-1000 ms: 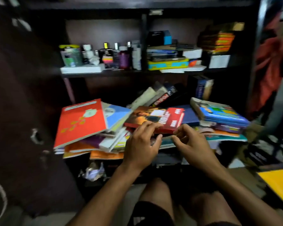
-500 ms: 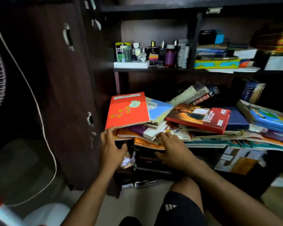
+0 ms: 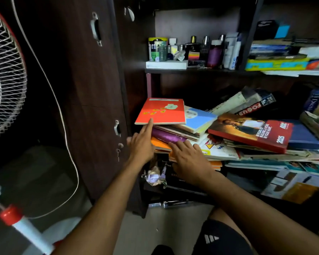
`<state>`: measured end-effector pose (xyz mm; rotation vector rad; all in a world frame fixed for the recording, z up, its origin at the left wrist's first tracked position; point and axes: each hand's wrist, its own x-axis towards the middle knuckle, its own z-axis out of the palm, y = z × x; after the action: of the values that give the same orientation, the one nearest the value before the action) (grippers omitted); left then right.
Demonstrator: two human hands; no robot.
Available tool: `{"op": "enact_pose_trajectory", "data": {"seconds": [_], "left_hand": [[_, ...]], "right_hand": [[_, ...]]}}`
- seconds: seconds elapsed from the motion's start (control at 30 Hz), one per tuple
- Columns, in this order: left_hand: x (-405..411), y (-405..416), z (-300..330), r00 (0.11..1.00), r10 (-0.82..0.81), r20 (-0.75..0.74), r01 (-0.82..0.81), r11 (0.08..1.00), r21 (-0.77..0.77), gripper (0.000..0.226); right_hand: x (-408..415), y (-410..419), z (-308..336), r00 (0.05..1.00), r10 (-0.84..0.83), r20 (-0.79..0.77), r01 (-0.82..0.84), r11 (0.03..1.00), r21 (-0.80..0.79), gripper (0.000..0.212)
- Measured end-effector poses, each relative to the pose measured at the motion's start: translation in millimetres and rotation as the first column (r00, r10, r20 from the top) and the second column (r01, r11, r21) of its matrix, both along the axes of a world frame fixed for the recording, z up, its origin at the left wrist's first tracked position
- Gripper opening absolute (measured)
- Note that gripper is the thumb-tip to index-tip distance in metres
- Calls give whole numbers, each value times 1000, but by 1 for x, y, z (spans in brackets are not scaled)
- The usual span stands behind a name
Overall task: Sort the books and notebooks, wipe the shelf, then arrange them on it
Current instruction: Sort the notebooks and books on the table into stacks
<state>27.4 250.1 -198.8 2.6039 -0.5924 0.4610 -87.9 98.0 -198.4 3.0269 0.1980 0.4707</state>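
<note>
The red notebook (image 3: 162, 111) tops the book pile (image 3: 228, 144) at the left end of the shelf (image 3: 191, 70). Your left hand (image 3: 141, 144) touches its front edge with a straight forefinger; your right hand (image 3: 189, 159) lies flat and relaxed on the pile's front edge.

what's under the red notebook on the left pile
Under the red notebook lie a light blue book, thin notebooks, a purple one and an orange one. Their covers are mostly hidden.
</note>
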Motion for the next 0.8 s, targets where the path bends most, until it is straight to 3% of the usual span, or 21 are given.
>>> {"op": "enact_pose_trajectory", "data": {"seconds": [0.1, 0.17, 0.2, 0.27, 0.3, 0.37, 0.43, 0.6, 0.67, 0.73, 0.8], "left_hand": [[13, -1, 23, 984, -125, 124, 91, 964, 248, 112], [26, 4, 27, 976, -204, 82, 173, 944, 282, 116], [33, 7, 25, 974, -220, 58, 204, 958, 203, 114], [40, 19, 11, 983, -179, 25, 180, 952, -249, 102], [45, 26, -6, 993, -113, -26, 86, 869, -487, 89], [46, 38, -36, 960, -23, -279, -175, 729, -662, 60], [44, 37, -45, 878, -95, -468, -265, 717, -644, 84], [55, 20, -26, 867, -15, -498, -278, 814, -510, 86], [61, 18, -25, 862, 26, -507, -291, 844, -451, 78], [71, 18, -28, 873, 74, -482, -305, 853, -423, 50], [95, 22, -45, 870, 122, -478, -345, 844, -411, 37]], "right_hand": [[10, -14, 8, 996, -73, -47, 75, 996, 43, 70], [18, -28, 11, 978, -175, -115, 185, 979, 83, 79], [20, -35, 14, 967, -210, -144, 226, 969, 104, 86], [21, -40, 17, 958, -231, -169, 247, 965, 86, 92], [19, -39, 16, 962, -221, -159, 234, 970, 66, 92], [15, -30, 11, 981, -157, -117, 161, 987, 28, 94], [15, -17, 4, 991, -74, -112, 70, 997, -37, 97], [27, -6, -6, 991, -54, -125, 38, 991, -125, 93], [28, -11, -10, 991, -71, -115, 59, 993, -102, 84], [28, -12, -13, 991, -76, -109, 64, 992, -108, 80], [28, -13, -18, 991, -78, -107, 65, 991, -118, 76]]}}
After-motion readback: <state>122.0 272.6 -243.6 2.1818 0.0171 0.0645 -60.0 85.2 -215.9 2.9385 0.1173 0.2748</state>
